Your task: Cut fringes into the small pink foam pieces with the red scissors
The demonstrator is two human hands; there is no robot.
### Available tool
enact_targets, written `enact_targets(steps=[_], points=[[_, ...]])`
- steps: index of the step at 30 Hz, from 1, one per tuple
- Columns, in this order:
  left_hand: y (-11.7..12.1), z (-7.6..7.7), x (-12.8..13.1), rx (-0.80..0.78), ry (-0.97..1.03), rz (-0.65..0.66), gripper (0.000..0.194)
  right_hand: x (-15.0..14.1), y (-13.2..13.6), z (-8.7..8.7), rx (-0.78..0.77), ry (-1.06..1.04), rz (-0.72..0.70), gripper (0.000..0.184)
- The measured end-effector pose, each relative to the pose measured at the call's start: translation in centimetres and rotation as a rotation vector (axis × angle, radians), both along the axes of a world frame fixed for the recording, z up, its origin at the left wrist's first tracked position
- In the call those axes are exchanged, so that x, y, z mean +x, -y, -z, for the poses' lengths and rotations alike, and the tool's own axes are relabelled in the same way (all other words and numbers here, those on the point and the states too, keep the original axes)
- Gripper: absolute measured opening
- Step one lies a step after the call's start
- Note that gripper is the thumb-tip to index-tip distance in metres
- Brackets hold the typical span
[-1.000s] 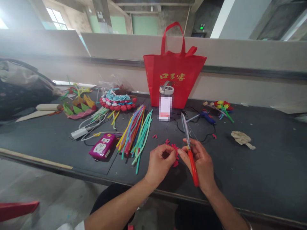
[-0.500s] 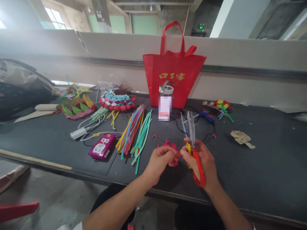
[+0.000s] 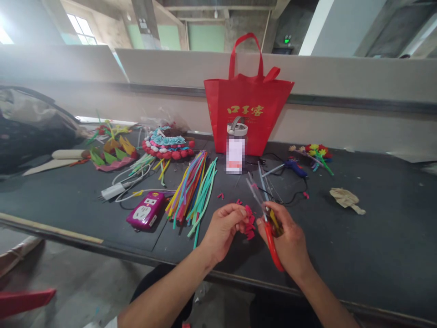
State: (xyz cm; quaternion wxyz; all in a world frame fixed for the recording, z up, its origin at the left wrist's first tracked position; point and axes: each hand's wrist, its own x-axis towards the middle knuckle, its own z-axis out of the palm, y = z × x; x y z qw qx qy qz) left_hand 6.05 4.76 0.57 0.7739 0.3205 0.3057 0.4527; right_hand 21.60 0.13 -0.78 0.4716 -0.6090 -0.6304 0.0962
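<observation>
My right hand is wrapped round a pair of scissors with orange-red and yellow handles. Their blades point up and to the left, blurred, a little apart at the tips. Just to the left, my left hand is closed in a pinch; what lies between thumb and finger is too small to make out. Under and beside its fingertips is a heap of small pink-red cut pieces on the dark table. A few loose pink bits lie beyond that heap.
Left of my hands are bundled coloured pipe cleaners and a purple socket box. Behind stand a see-through cup and a red bag. A blue glue gun, flowers and crumpled beige material lie right.
The scissors in my right hand have swung from nearly upright to a leftward tilt, their blades lower. My right hand has rolled over with them. My left hand stays pinched, having shifted slightly.
</observation>
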Motion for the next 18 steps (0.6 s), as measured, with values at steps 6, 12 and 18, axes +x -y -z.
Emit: enact_targets(steps=[6,12,18], points=[[-0.32,-0.03,-0.12,0.057,0.117,-0.154,0.011,0.01,0.00,0.63,0.011,0.307,0.013,0.051],[0.03,0.06,-0.03,0.071,0.153,-0.152,0.014,-0.49,-0.05,0.76,0.051,0.375,0.021,0.046],[0.30,-0.08,0.42,0.034,0.214,-0.153,0.011,-0.77,0.24,0.92,0.042,0.354,0.030,0.044]])
